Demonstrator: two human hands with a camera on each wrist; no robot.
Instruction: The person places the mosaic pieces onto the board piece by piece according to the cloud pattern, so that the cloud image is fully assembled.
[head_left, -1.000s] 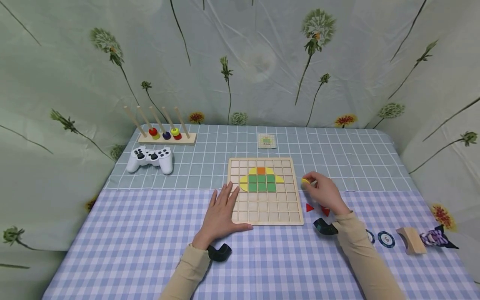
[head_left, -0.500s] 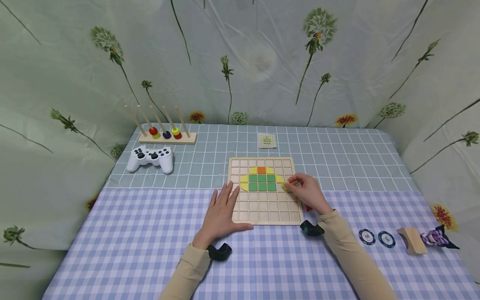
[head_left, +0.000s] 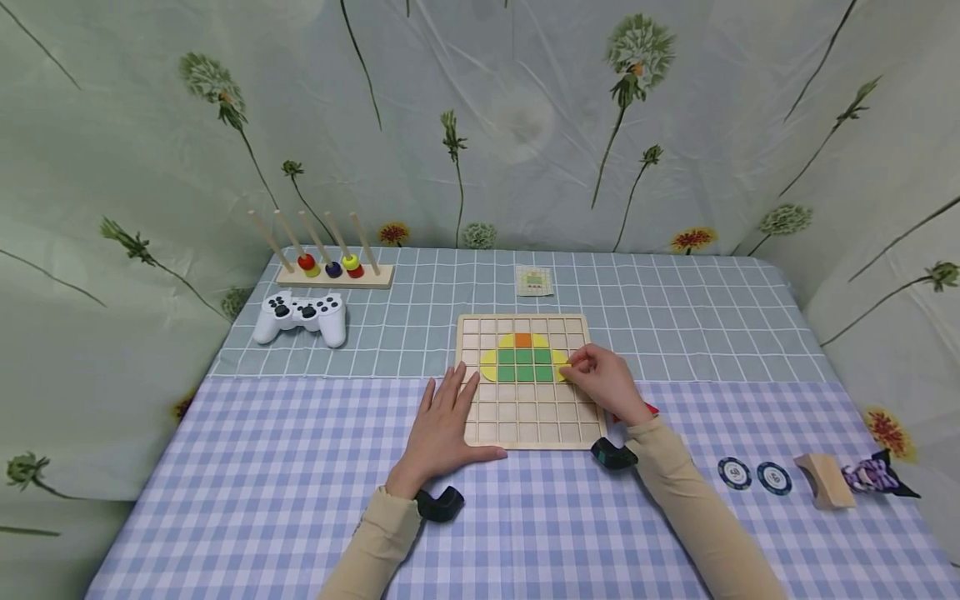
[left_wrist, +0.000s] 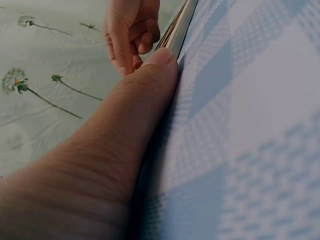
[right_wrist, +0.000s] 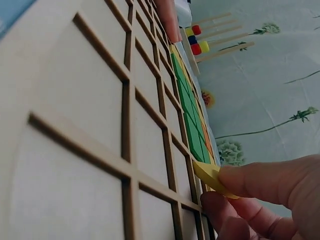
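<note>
A wooden grid board lies at the middle of the table. Set in it are green square tiles, an orange square and yellow rounded pieces. My left hand rests with fingers spread along the board's left side, thumb at the near edge. Between thumb and fingers, my right hand pinches a yellow curved piece, tilted at a cell beside the green tiles in the right wrist view. Red pieces lie right of the board, partly hidden by the right wrist.
Beyond the board lies a small pattern card. A white game controller and a wooden peg stand with beads are at the far left. Two poker chips, a wooden arch block and a purple figure lie at the right.
My right hand has moved left with the yellow piece, from beside the board to a cell right of the green tiles. My left hand has kept its place.
</note>
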